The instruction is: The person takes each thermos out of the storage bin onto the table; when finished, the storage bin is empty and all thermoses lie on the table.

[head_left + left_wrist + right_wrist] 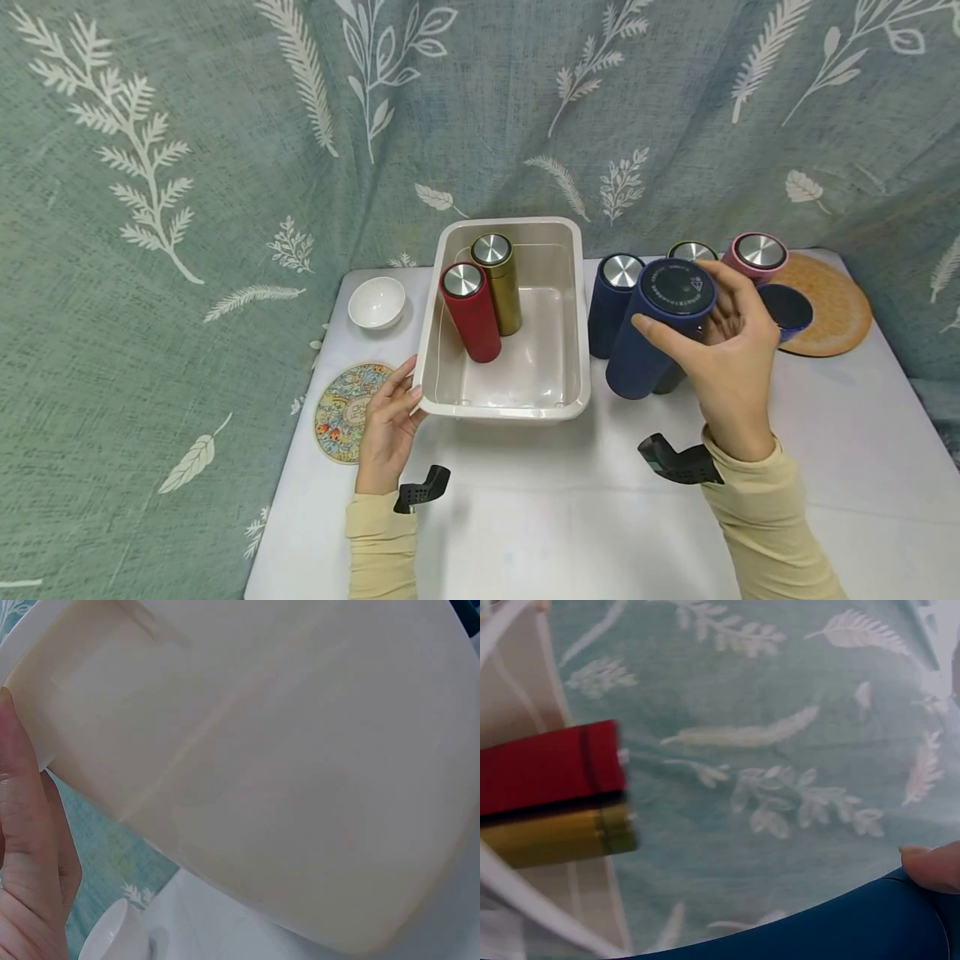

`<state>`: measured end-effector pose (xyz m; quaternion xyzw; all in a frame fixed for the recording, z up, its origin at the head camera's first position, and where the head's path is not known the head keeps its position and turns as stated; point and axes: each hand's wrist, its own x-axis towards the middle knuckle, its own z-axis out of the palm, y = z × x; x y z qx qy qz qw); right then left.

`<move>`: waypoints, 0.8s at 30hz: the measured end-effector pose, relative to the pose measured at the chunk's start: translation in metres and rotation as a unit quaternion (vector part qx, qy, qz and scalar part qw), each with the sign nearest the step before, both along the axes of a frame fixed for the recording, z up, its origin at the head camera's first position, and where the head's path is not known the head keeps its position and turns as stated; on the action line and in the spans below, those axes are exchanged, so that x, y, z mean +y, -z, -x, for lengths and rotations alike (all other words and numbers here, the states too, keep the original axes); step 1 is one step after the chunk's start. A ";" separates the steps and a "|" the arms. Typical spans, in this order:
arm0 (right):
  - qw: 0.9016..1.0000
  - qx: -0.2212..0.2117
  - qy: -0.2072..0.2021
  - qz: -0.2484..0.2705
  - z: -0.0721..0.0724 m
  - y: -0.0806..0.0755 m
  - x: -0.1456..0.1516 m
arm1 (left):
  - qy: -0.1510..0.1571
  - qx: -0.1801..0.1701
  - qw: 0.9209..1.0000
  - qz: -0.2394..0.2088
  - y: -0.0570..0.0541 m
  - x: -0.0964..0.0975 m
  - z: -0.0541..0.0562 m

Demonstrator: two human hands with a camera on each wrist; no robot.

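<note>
Bottle (637,357), matte navy, printed black end up, right hand (727,358) pinching it, left hand (386,429) pinching bin rim (510,412)

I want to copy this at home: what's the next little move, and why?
Probably ease the held blue bottle left over the tub: the right grip has it just outside, the left grip holds the tub, and bare space shows inside beside the red bottle and gold bottle.

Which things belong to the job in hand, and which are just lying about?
Likely the job:
tub, held by left hand
dark blue bottle, held by right hand
red bottle, gold bottle, inside the tub
perhaps pink bottle, second blue bottle, green-rimmed bottle

Seemingly lying about:
white bowl
patterned mat
orange-slice mat
</note>
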<state>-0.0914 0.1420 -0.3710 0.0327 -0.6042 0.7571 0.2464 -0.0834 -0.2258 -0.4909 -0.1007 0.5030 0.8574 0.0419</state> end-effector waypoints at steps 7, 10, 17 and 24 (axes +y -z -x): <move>0.993 -0.081 0.030 -0.077 0.004 0.029 0.001 | 0.003 -0.002 1.000 0.003 0.001 0.000 0.001; 0.989 -0.095 0.031 -0.105 0.007 0.038 0.000 | -0.001 -0.005 1.000 0.002 0.000 0.000 0.001; 0.986 -0.106 0.027 -0.126 0.012 0.053 -0.005 | -0.003 -0.008 1.000 0.003 0.000 -0.001 0.001; 0.975 -0.132 0.038 -0.175 0.011 0.063 -0.009 | -0.001 -0.004 1.000 0.000 0.001 -0.001 0.001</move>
